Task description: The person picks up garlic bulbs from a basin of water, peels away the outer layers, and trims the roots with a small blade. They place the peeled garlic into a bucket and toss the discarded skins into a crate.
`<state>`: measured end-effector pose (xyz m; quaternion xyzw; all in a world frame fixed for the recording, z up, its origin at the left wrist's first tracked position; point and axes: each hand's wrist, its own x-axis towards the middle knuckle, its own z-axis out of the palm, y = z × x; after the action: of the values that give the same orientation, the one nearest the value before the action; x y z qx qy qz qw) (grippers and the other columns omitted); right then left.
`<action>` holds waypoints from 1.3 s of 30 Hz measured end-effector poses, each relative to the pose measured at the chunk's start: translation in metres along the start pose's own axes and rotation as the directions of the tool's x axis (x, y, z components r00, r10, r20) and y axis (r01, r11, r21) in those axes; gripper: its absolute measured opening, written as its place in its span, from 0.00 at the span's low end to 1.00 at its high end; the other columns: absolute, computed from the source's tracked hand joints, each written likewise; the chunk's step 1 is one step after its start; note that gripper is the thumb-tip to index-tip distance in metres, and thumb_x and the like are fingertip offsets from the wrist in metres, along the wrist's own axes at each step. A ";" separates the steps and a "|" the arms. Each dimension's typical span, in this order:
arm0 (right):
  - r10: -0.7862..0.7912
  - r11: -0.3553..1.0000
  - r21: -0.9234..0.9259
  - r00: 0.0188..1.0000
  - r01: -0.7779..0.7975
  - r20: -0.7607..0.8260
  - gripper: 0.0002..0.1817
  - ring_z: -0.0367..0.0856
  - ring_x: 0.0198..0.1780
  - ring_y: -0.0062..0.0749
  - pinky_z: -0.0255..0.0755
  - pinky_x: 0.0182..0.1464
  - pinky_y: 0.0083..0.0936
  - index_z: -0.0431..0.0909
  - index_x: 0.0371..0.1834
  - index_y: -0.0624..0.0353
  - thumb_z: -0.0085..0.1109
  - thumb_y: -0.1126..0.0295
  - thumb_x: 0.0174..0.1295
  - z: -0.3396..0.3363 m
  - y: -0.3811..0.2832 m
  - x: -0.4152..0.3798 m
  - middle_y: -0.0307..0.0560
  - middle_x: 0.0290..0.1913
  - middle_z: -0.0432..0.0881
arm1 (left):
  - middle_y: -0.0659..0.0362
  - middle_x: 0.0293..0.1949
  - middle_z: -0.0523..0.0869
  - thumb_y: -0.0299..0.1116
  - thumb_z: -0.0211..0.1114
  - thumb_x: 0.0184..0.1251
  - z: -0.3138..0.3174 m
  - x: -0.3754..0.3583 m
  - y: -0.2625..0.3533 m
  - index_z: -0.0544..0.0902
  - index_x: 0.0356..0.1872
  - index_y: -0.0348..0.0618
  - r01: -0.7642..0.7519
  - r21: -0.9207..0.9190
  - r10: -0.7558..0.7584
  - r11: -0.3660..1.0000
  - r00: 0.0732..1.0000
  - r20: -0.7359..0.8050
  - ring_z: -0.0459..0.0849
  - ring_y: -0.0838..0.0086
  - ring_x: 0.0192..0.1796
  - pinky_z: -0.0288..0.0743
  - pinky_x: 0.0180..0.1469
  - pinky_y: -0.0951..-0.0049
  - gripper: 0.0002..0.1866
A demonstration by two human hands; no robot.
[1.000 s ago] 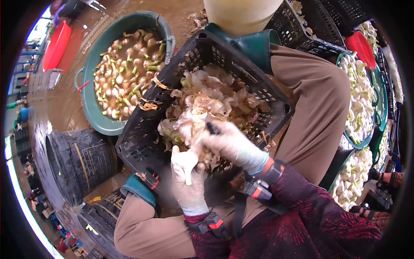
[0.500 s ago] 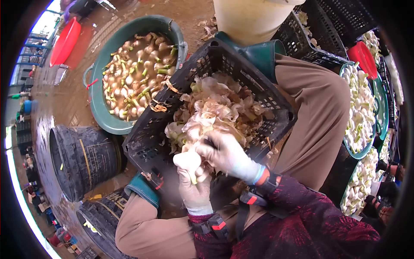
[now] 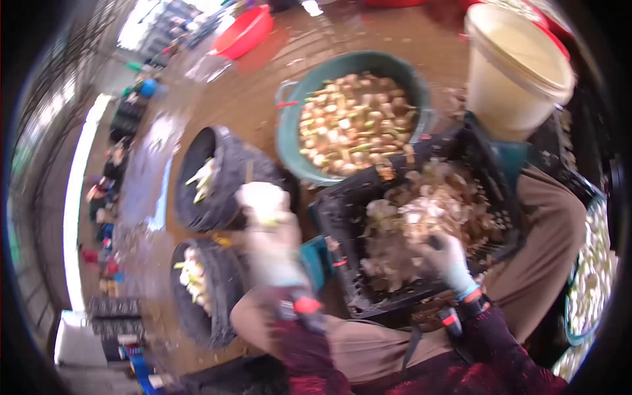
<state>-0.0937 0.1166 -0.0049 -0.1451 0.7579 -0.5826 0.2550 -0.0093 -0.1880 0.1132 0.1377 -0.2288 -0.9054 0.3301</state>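
My left hand (image 3: 271, 247), gloved and smeared by motion, is closed round a pale garlic bulb (image 3: 263, 199) beside the black bucket (image 3: 227, 178). My gloved right hand (image 3: 449, 261) is over the near part of a black plastic crate (image 3: 359, 299), close to a heap of garlic skins (image 3: 438, 210). Its thumb and fingers look bent and apart; the fingertips blur into the skins. The black bucket and a second black bucket (image 3: 227, 289) both have trimmed garlic inside.
Behind the crate stands a green tub (image 3: 286, 141) of garlic bulbs in brownish water. A cream bucket (image 3: 500, 99) is at the back right. Another tub (image 3: 571, 313) of garlic stands at the right edge. Red basins (image 3: 243, 33) lie farther off on the wet floor.
My left hand has moved left, away from the crate, carrying the garlic bulb. My right hand has parted from it and is nearer the skins. The view has turned left.
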 end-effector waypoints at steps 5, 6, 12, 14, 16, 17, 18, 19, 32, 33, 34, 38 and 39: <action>-0.128 0.951 -0.274 0.989 0.142 0.070 0.16 0.79 0.32 0.57 0.72 0.33 0.42 0.79 0.34 0.61 0.61 0.57 0.63 0.006 0.001 -0.008 0.61 0.26 0.79 | 0.37 0.62 0.70 0.40 0.53 0.75 -0.037 0.120 0.093 0.59 0.66 0.22 -0.240 -0.061 0.230 0.969 0.963 -0.139 0.71 0.51 0.64 0.75 0.63 0.55 0.31; -0.094 0.946 -0.302 0.992 0.115 0.086 0.16 0.79 0.29 0.57 0.72 0.31 0.44 0.79 0.35 0.59 0.60 0.55 0.64 0.003 -0.007 -0.005 0.60 0.23 0.78 | 0.38 0.59 0.73 0.39 0.55 0.74 -0.024 0.132 0.062 0.60 0.65 0.24 -0.224 0.173 0.252 0.959 0.955 -0.160 0.74 0.52 0.60 0.77 0.60 0.56 0.30; 0.015 0.983 -0.181 0.986 0.016 0.166 0.14 0.82 0.34 0.54 0.77 0.38 0.41 0.79 0.45 0.57 0.59 0.58 0.65 -0.006 0.009 0.013 0.57 0.32 0.82 | 0.56 0.42 0.83 0.28 0.62 0.65 0.004 0.240 -0.113 0.76 0.56 0.34 0.168 0.862 -0.213 0.478 0.974 -0.071 0.83 0.74 0.36 0.78 0.36 0.77 0.19; 0.006 0.993 -0.121 0.984 0.016 0.179 0.16 0.82 0.36 0.54 0.77 0.40 0.40 0.79 0.50 0.57 0.59 0.60 0.64 -0.012 0.014 0.024 0.57 0.34 0.82 | 0.59 0.36 0.82 0.27 0.63 0.62 0.002 0.290 -0.169 0.77 0.54 0.35 0.206 0.937 -0.367 0.282 0.925 -0.093 0.80 0.77 0.29 0.76 0.30 0.77 0.18; 0.084 0.996 0.000 0.980 -0.085 0.182 0.14 0.80 0.33 0.53 0.72 0.36 0.37 0.77 0.49 0.63 0.56 0.67 0.65 -0.024 -0.004 0.032 0.58 0.30 0.80 | 0.59 0.33 0.81 0.26 0.63 0.59 0.002 0.334 -0.230 0.79 0.50 0.34 0.145 0.989 -0.380 0.043 0.918 -0.117 0.78 0.79 0.24 0.74 0.24 0.77 0.17; 0.201 0.977 0.026 0.954 -0.212 0.222 0.13 0.79 0.34 0.52 0.71 0.37 0.36 0.77 0.47 0.65 0.58 0.68 0.65 -0.029 -0.010 0.037 0.59 0.30 0.79 | 0.59 0.34 0.82 0.27 0.64 0.58 -0.002 0.352 -0.258 0.79 0.50 0.34 0.081 0.995 -0.361 -0.060 0.928 -0.097 0.77 0.80 0.23 0.72 0.22 0.78 0.18; 0.304 0.939 0.079 0.914 -0.336 0.271 0.12 0.79 0.33 0.50 0.71 0.36 0.36 0.77 0.46 0.65 0.57 0.68 0.65 -0.038 -0.018 0.045 0.57 0.30 0.79 | 0.54 0.37 0.83 0.29 0.66 0.55 -0.008 0.370 -0.280 0.79 0.50 0.34 0.114 0.985 -0.397 -0.126 0.905 -0.155 0.80 0.75 0.27 0.76 0.27 0.74 0.20; 0.383 0.887 0.129 0.863 -0.443 0.329 0.11 0.79 0.32 0.48 0.71 0.36 0.36 0.77 0.45 0.65 0.57 0.69 0.65 -0.045 -0.023 0.055 0.56 0.29 0.79 | 0.50 0.40 0.85 0.32 0.67 0.52 -0.018 0.388 -0.298 0.79 0.50 0.34 0.137 0.971 -0.419 -0.194 0.884 -0.208 0.84 0.69 0.31 0.79 0.32 0.70 0.23; 0.075 0.997 0.006 0.996 -0.076 0.042 0.17 0.78 0.37 0.61 0.72 0.38 0.42 0.78 0.42 0.64 0.45 0.61 0.71 -0.051 -0.025 0.021 0.64 0.35 0.80 | 0.57 0.42 0.81 0.37 0.65 0.65 0.046 0.214 -0.212 0.69 0.61 0.34 -0.018 1.000 -0.351 0.018 0.936 0.024 0.81 0.76 0.38 0.77 0.40 0.76 0.27; 0.078 0.997 0.022 0.996 -0.079 0.034 0.13 0.78 0.35 0.61 0.71 0.37 0.43 0.77 0.37 0.64 0.49 0.64 0.68 -0.057 -0.039 0.021 0.63 0.32 0.79 | 0.57 0.42 0.81 0.39 0.65 0.66 0.048 0.177 -0.196 0.69 0.60 0.34 0.057 0.997 -0.360 0.053 0.932 -0.034 0.80 0.77 0.38 0.77 0.40 0.77 0.27; 0.027 0.999 -0.038 1.000 -0.027 0.011 0.13 0.80 0.36 0.57 0.74 0.38 0.42 0.77 0.45 0.61 0.54 0.64 0.66 -0.057 -0.042 0.018 0.60 0.34 0.81 | 0.58 0.41 0.81 0.42 0.65 0.67 0.041 0.137 -0.186 0.70 0.59 0.35 0.054 0.976 -0.368 0.212 0.929 0.029 0.80 0.79 0.36 0.75 0.36 0.79 0.27; -0.406 0.905 -0.197 0.904 0.377 -0.133 0.17 0.82 0.33 0.55 0.76 0.37 0.42 0.75 0.55 0.56 0.57 0.64 0.65 -0.044 -0.037 0.016 0.58 0.33 0.82 | 0.66 0.27 0.82 0.61 0.57 0.67 0.036 0.006 -0.157 0.78 0.45 0.44 0.327 0.904 -0.491 0.276 0.856 -0.160 0.73 0.88 0.22 0.62 0.20 0.87 0.27; -0.540 0.833 -0.241 0.827 0.499 -0.157 0.18 0.81 0.31 0.54 0.74 0.34 0.44 0.75 0.57 0.58 0.56 0.65 0.65 -0.040 -0.036 0.014 0.58 0.32 0.81 | 0.69 0.22 0.79 0.69 0.50 0.66 0.029 -0.015 -0.156 0.80 0.39 0.44 0.493 0.818 -0.517 0.298 0.803 -0.296 0.70 0.90 0.19 0.57 0.17 0.88 0.33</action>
<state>-0.1309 0.1318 0.0340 -0.3054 0.7645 -0.5676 -0.0136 -0.0935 -0.0633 0.0608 0.3375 -0.6004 -0.7194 -0.0901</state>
